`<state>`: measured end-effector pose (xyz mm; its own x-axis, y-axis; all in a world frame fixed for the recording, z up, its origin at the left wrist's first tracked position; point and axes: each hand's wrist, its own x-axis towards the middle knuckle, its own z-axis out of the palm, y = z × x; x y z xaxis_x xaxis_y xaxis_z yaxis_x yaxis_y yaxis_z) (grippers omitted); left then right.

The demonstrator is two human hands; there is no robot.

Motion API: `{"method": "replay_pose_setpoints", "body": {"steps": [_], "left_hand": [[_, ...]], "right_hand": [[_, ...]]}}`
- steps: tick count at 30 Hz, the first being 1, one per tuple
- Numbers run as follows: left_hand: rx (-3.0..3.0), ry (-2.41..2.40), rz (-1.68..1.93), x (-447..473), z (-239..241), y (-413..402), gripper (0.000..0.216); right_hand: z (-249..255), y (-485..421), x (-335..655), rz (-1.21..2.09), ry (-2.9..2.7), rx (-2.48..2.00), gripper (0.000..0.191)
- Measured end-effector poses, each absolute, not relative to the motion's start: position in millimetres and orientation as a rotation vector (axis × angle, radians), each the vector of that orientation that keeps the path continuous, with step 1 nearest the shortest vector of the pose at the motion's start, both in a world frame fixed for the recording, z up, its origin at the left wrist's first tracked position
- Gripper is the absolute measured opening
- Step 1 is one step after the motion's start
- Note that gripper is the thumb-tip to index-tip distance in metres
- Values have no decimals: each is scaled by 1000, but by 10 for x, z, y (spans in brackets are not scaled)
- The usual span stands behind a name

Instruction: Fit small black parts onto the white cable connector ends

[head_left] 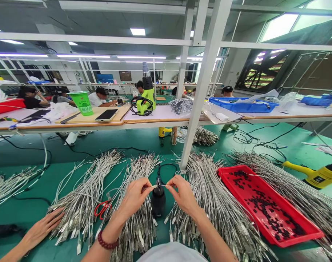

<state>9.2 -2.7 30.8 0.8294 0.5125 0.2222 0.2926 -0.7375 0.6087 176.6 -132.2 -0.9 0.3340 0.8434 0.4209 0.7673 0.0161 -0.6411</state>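
My left hand [136, 194] is closed in a pinch on one side of a thin light cable [152, 187]. Opposite it, my right hand [183, 194] pinches what looks like the same cable, close to its end. Their fingertips are a short gap apart, just above a black cylindrical device [158, 203] standing on the green bench. Fine detail at the cable's end is too small to make out. A bundle of white-grey cables [140, 218] with metal plugs lies beside my left hand, and a larger cable bundle [209, 196] lies beside my right.
Another person's hand [44, 227] rests by a further cable bundle [89, 189] at left, near red-handled scissors [102, 210]. A red tray [294, 242] holds small black pieces; a yellow heat gun [322, 176] lies at right. A white post [198, 87] and shelf [166, 118] stand ahead.
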Motion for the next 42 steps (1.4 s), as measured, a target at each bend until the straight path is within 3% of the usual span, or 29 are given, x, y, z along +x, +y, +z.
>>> {"method": "replay_pose_setpoints", "body": {"steps": [6,12,33,42], "left_hand": [[2407,608,465,68,318,-13,17],[2521,499,433,57,324,14,34],[2433,579,521,97,300,2,19],[2511,560,384,50,372,-25,35]], "right_hand": [[-13,-1320,1765,110,-1446,-1734,15],[-17,-1319,1780,120,-1441,-1732,15],[4,-1324,1778,125,-1415,-1727,11],[8,-1355,1790,143,-1468,-1772,17]]}}
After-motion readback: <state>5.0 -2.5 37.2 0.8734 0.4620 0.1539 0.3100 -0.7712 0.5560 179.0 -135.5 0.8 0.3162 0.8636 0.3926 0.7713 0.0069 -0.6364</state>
